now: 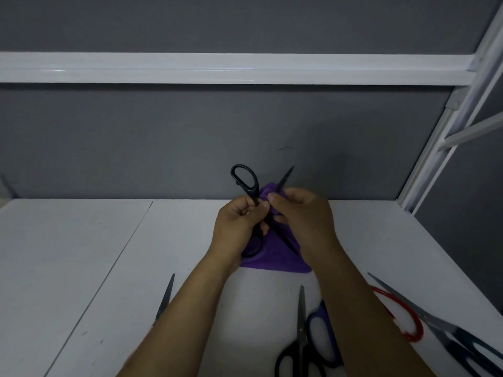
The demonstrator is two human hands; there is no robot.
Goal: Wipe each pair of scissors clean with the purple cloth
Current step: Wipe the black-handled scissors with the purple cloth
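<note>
A grey wall backs a white worktop. Above its middle, the left hand grips the black scissors near the pivot, blades spread wide and one handle loop pointing up. The right hand pinches the cloth round one blade; the purple fabric hangs below both hands. Other scissors lie nearer the person: a dark-handled pair far right, a red loop, a blue-handled pair, a black-handled pair, and a blade tip at left.
</note>
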